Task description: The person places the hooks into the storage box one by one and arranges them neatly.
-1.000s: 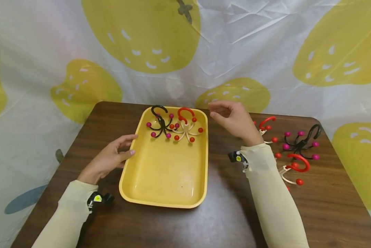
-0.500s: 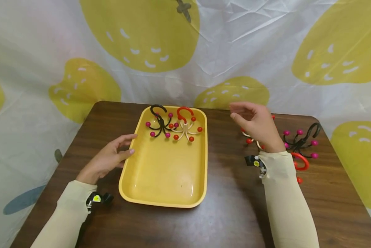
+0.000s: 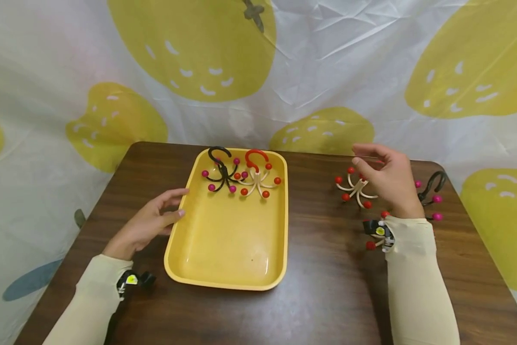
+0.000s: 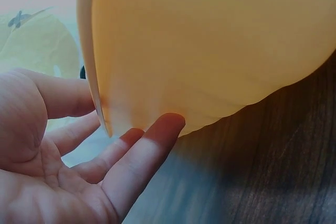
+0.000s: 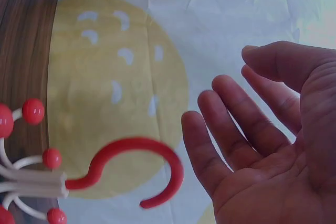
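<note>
Along a dark wood counter (image 3: 319, 302), a left hand (image 3: 148, 223) touches a yellow tray (image 3: 226, 239) as a right hand (image 3: 390, 177) hovers beside a red-hooked hanger (image 3: 360, 186).
The left fingers (image 4: 147, 161), relaxed, meet the tray's side; a black hanger (image 3: 224, 176) and second red-hooked hanger (image 3: 257, 178) lie toward its far end. At right, loosely extended fingers (image 5: 229, 125) hold nothing, the nearest red hook (image 5: 139, 144) just beside them. A fruit-print cloth (image 3: 224, 122) hangs behind.
</note>
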A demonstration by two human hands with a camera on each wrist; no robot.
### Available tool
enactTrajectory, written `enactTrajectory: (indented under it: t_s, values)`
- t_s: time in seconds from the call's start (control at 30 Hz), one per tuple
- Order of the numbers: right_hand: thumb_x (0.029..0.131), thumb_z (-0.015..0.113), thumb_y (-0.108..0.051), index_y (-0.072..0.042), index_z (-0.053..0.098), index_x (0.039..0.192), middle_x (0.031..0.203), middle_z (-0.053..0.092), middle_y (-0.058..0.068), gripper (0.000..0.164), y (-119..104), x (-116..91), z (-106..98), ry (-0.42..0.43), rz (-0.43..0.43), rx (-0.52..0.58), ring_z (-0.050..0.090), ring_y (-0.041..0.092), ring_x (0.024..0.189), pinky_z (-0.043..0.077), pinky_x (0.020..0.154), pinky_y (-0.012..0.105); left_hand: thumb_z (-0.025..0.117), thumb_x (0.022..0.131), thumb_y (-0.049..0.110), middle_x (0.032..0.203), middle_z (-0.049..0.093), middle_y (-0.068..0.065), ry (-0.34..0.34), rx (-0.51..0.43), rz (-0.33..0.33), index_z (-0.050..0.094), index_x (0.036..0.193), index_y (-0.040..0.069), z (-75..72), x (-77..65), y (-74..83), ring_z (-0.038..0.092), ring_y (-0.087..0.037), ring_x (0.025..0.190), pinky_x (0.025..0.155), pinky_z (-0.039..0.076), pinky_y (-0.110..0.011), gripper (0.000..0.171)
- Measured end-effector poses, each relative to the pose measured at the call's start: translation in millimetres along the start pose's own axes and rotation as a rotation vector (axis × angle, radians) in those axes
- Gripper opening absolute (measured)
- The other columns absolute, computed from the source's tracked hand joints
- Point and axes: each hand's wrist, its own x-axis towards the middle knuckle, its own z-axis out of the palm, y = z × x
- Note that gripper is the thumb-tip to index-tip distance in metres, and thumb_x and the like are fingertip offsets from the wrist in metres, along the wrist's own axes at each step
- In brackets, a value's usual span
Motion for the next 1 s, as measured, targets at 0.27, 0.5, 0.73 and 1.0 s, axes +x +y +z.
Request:
enactTrajectory:
  t_s: [0.27, 0.5, 0.73, 1.0]
  values:
    - [0.099, 0.075, -0.019, -0.008, 0.076, 0.127, 0.123, 0.077, -0.004, 0.029, 11.8, 0.9, -7.3, 0.108, 0.025, 0.01, 0.071, -0.007, 0.096, 0.056, 0.079, 0.009, 0.058, 0.109, 0.011, 0.154, 0.042, -0.032, -0.007, -0.008, 0.009, 0.033, 0.165, 0.011, -1.9, -1.1, -1.9, 0.071, -0.035, 0.112, 0.082, 0.066, -0.047, 0.061]
    - [0.1, 0.073, -0.02, -0.009, 0.077, 0.126, 0.131, 0.074, 0.012, 0.029, 9.3, 1.8, -5.0, 0.142, 0.037, -0.065, 0.068, -0.009, 0.093, 0.053, 0.077, 0.007, 0.058, 0.109, 0.013, 0.153, 0.043, -0.033, -0.011, -0.006, 0.013, 0.032, 0.165, 0.011, -1.9, -1.8, -1.4, 0.071, -0.034, 0.112, 0.082, 0.066, -0.047, 0.062]
    - [0.1, 0.07, -0.02, -0.011, 0.077, 0.127, 0.134, 0.073, 0.011, 0.03, 7.6, -0.8, -9.0, 0.165, 0.107, -0.218, 0.061, -0.011, 0.099, 0.053, 0.091, 0.012, 0.058, 0.109, 0.013, 0.153, 0.044, -0.033, -0.011, -0.006, 0.008, 0.033, 0.165, 0.012, -1.3, -2.0, -1.0, 0.071, -0.034, 0.112, 0.082, 0.066, -0.047, 0.061]
    - [0.104, 0.067, -0.023, -0.007, 0.068, 0.14, 0.137, 0.069, 0.024, 0.04, 8.3, -4.1, -15.4, -0.015, 0.144, -0.271, 0.068, 0.043, 0.117, 0.055, 0.096, 0.057, 0.058, 0.109, 0.012, 0.153, 0.044, -0.034, -0.015, -0.015, 0.01, 0.033, 0.165, 0.012, -1.8, -3.0, -1.5, 0.072, -0.033, 0.111, 0.082, 0.066, -0.047, 0.061]
